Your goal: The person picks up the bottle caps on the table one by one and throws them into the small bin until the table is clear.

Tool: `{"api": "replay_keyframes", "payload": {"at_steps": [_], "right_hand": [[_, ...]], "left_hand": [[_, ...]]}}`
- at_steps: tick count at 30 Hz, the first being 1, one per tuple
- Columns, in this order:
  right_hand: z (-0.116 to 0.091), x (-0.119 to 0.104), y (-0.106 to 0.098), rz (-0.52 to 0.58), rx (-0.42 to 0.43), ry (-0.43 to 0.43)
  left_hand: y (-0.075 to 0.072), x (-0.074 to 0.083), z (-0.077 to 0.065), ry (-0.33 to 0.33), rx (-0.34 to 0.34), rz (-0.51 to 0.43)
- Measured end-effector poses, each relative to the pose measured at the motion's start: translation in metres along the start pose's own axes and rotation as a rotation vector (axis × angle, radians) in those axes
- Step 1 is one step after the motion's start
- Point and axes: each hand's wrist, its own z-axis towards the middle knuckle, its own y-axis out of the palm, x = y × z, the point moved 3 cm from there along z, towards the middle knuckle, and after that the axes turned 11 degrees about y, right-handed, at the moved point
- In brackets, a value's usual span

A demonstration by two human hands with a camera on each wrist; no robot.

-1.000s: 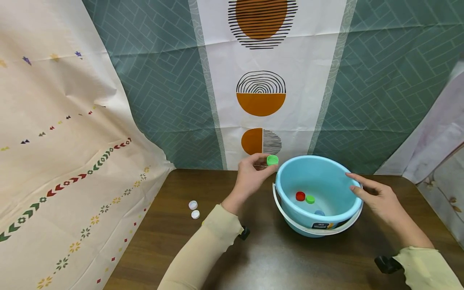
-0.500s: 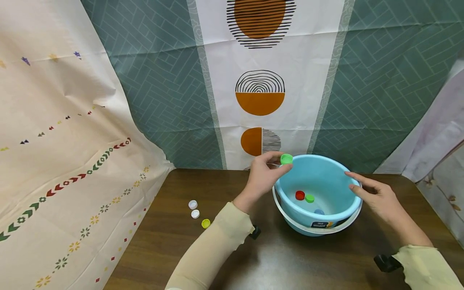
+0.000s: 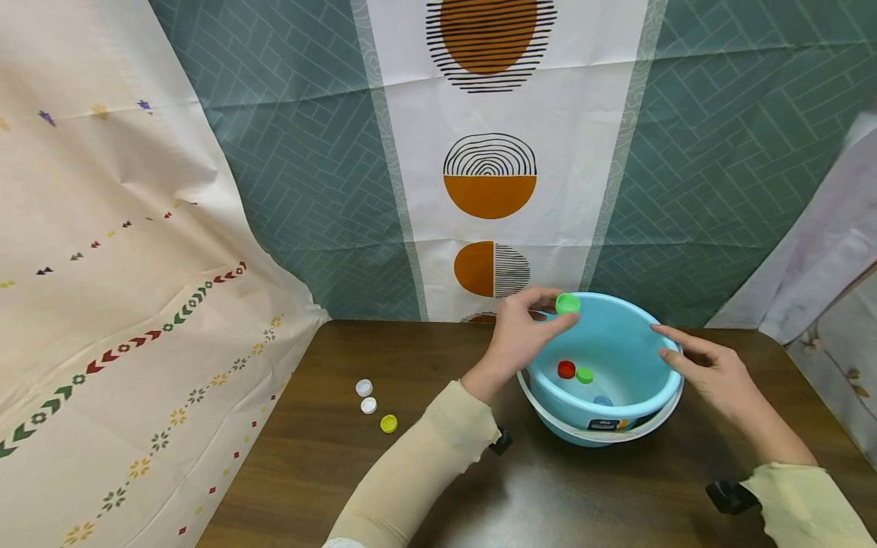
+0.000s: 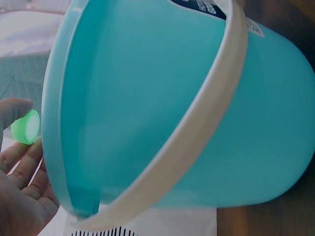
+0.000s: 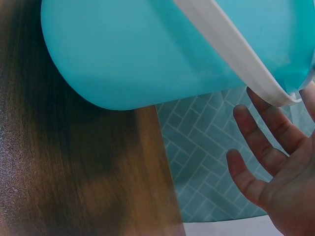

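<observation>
My left hand (image 3: 522,335) pinches a green bottle cap (image 3: 567,304) between thumb and fingers, over the left rim of a light-blue bucket (image 3: 582,407). The left wrist view shows the cap (image 4: 27,127) held just beyond the bucket's rim (image 4: 53,103). Inside the bucket lie a red cap (image 3: 566,370), another green cap (image 3: 585,375) and a blue cap (image 3: 602,400). My right hand (image 3: 715,380) rests at the bucket's right rim, fingertips touching it; in the right wrist view its fingers (image 5: 258,140) are loosely extended beside the white handle (image 5: 231,49).
Two white caps (image 3: 364,388) and a yellow cap (image 3: 388,423) lie on the brown wooden table (image 3: 308,457), left of the bucket. A patterned cloth (image 3: 329,190) hangs behind the table, and a cream cloth (image 3: 137,304) borders the left side.
My left hand has moved right with the green cap, from beside the bucket to over its rim. The yellow cap has come into sight from behind the sleeve. My right hand stays put.
</observation>
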Motion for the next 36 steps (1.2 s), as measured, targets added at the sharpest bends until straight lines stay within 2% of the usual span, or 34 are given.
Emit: {"api": "replay_keyframes", "payload": {"at_steps": [4,8,12,16,19,30,36], "right_hand": [[0.000,0.000,0.000,0.002,-0.005,-0.006],[0.000,0.000,0.000,0.003,-0.011,0.001],[-0.001,0.000,0.001,-0.001,-0.011,0.011],[-0.002,-0.001,0.001,-0.006,-0.009,0.014],[-0.002,0.000,0.001,-0.006,-0.011,0.003],[0.000,0.001,0.001,0.004,-0.004,-0.018],[-0.001,0.000,0.001,0.004,0.003,0.008]], "left_hand": [[0.004,0.009,0.000,0.020,-0.004,0.029],[0.009,0.011,0.000,0.016,-0.011,0.029],[0.015,0.002,0.001,0.002,-0.016,0.000],[0.021,-0.016,0.002,-0.003,-0.014,0.018],[0.023,-0.023,0.003,0.004,-0.009,0.029],[0.025,-0.023,0.002,-0.021,-0.013,0.026],[0.026,-0.022,0.001,-0.002,-0.016,0.031]]}}
